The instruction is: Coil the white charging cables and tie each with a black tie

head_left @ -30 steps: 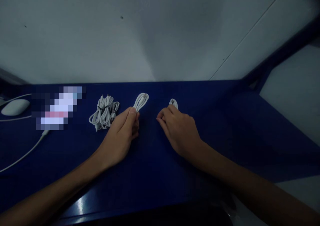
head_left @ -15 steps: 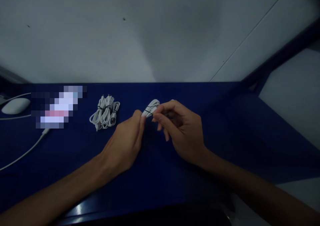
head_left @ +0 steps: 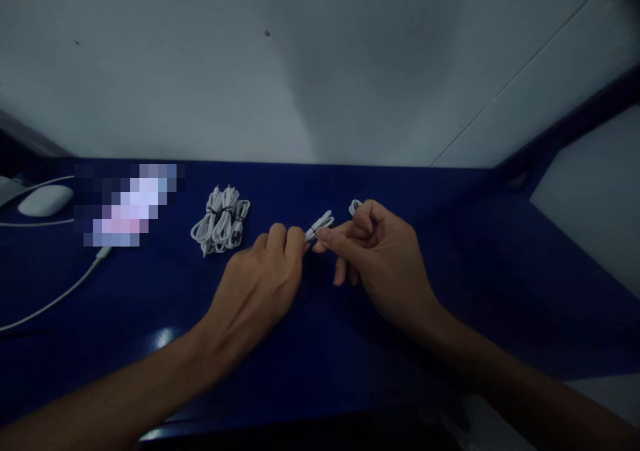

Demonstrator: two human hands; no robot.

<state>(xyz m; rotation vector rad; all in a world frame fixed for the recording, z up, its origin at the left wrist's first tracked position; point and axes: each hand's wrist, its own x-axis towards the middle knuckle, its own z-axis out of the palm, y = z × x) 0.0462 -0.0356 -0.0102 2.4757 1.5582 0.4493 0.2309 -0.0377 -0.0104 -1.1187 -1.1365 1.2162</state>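
Observation:
Between my hands is a coiled white cable [head_left: 320, 224] with a thin black tie round its middle. My left hand [head_left: 263, 271] grips the near end of the coil, its fingers wrapped over and hiding that end. My right hand [head_left: 383, 251] pinches at the black tie with thumb and forefinger; its other fingers are loosely curled. Just beyond the right hand lies another white cable coil [head_left: 355, 206], partly hidden by the fingers. To the left, a pile of tied white cables [head_left: 220, 221] rests on the blue table [head_left: 300, 371].
At the far left are a white rounded object [head_left: 45, 200] and a blurred-out lit device [head_left: 133, 204] with a white cord [head_left: 65, 298] running from it. A pale wall [head_left: 200, 71] rises behind the table's back edge. A dark blue frame bar [head_left: 575, 128] stands at the right.
The held coil has turned flatter and narrower, and my left hand has rolled over it with knuckles up. My right fingers have shifted along the tie. The view has moved slightly left.

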